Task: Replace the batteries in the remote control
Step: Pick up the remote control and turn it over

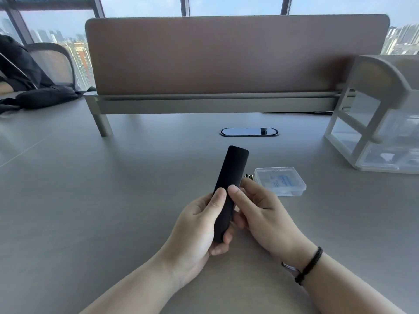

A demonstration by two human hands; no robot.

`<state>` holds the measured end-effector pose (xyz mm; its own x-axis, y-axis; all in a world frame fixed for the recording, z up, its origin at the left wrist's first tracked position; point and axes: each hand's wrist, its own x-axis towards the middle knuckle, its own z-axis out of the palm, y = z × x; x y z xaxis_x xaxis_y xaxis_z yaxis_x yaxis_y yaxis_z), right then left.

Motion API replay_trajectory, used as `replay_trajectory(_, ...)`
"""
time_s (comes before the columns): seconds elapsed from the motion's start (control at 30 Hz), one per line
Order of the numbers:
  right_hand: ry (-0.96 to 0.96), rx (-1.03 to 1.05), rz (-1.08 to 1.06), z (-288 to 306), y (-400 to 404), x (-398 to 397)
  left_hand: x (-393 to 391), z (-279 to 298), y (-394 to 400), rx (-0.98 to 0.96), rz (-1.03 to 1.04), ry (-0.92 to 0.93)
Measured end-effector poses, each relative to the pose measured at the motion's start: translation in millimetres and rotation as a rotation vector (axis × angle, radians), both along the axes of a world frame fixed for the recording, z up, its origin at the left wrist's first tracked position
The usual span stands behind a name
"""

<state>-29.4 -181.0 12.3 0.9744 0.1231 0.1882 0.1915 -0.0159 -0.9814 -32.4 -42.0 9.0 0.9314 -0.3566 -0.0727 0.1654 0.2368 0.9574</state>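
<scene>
I see a grey table [90, 211] filling the lower frame, a brown divider panel [226, 55] across the top centre, a white drawer organiser [374, 123] at right, dark fabric [34, 91] at upper left, and windows [145, 5] behind.

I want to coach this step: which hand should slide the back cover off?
Right hand, probably: its thumb rests on the remote, while the left hand wraps its lower end, steadying it.
</scene>
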Motion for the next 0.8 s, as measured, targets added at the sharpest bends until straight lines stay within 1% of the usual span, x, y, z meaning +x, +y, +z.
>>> replay_trajectory(0.07, -0.02, 0.017, 0.0, 2.3, 1.9, -2.2, -1.5, -3.2, -1.4, 0.031, -0.003, -0.045)
replay_trajectory(0.2, 0.007, 0.076, 0.003, 6.7, 2.5, -8.3, -7.2, -4.2, -3.3, 0.065, -0.062, -0.107)
replay_trajectory(0.4, 0.102, 0.072, 0.042, -4.7, 5.0, -6.3, -8.9, -5.5, -4.8, 0.075, -0.023, -0.158)
replay_trajectory(0.57, 0.14, 0.035, 0.027, -7.6, 7.3, -4.2, -8.6, -6.0, -5.7, 0.031, -0.025, -0.178)
replay_trajectory(0.8, 0.268, 0.15, 0.087, 2.8, 8.7, -9.0, -7.5, -6.9, -8.1, -0.034, -0.039, -0.161)
